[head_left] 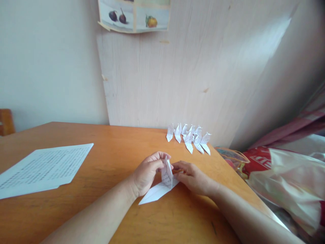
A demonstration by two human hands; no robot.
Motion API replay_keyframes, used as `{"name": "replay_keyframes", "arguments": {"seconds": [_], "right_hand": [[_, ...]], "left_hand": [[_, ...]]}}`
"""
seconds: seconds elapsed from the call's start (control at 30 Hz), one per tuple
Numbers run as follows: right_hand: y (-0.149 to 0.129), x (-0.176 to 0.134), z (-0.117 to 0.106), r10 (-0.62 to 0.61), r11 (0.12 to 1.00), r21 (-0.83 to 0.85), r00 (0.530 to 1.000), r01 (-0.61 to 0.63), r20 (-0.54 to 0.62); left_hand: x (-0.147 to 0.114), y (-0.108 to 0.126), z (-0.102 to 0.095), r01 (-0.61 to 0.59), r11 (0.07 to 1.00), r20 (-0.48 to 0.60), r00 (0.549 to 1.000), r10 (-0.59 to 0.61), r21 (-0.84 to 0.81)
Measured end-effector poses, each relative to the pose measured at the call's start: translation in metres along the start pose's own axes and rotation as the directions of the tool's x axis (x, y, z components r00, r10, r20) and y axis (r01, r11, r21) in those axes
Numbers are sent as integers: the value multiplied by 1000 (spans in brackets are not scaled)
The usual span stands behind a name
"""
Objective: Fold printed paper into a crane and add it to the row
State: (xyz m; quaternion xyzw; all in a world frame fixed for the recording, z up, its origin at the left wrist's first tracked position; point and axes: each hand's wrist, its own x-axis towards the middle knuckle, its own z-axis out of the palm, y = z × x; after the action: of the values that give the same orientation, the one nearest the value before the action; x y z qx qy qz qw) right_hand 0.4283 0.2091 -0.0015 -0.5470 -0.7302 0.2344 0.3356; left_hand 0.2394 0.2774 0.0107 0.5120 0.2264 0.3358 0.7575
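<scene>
Head view, and from where I stand the left hand [149, 171] pinches the upright tip of a folded paper crane [166, 181] between thumb and fingers. The right hand [191, 176] curls at the crane's right end, seemingly touching it; whether it grips there I cannot tell. The crane is between both hands, at the table [109, 144], one long wing stretched flat toward the wearer's left.

That thin tip looks to me like the weak spot: squeezed too hard, it could crumple. If the hands pull against each other, the paper might tear along a crease, and a crooked press could leave the wings uneven. A careless sweep could also topple the other cranes [189, 138], grouped closely beyond the crane and to its right.

The table is orange-brown wood with a glossy top. Well left of the crane lie printed sheets [50, 166]. Beyond it stands a pale board [157, 84], with a fruit poster [142, 18] high above the crane. Far to its right, past the table's edge, bags [291, 183] in red and white slump under pink cloth [284, 132].
</scene>
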Motion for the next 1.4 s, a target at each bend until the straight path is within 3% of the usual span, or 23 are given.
{"name": "replay_keyframes", "arguments": {"seconds": [0.2,0.33,0.57,0.7,0.83,0.97,1.23,1.4], "right_hand": [[-2,-1,0,-26,978,-205,996,42,81],[2,-2,1,14,953,-303,998,6,62],[5,-3,4,173,909,-375,983,-184,-63],[4,-4,5,250,876,-389,959,-284,-137],[4,-4,6,247,868,-403,957,-289,-154],[5,-3,6,263,874,-379,952,-304,-156],[-2,-6,9,228,944,-233,972,-235,-57],[1,0,5,234,952,-151,951,-266,-203]], "left_hand": [[4,-1,-8,5,997,36,999,-8,76],[7,0,-12,-41,949,-79,994,70,314],[11,3,-20,-107,826,-256,922,291,554],[7,5,-17,-112,795,-175,948,266,597],[3,3,-11,-144,761,-39,975,217,633],[4,-3,-10,-113,669,-7,985,174,734],[9,-6,-14,-86,865,9,996,93,494],[11,-7,-15,-59,865,-6,997,72,498]]}}
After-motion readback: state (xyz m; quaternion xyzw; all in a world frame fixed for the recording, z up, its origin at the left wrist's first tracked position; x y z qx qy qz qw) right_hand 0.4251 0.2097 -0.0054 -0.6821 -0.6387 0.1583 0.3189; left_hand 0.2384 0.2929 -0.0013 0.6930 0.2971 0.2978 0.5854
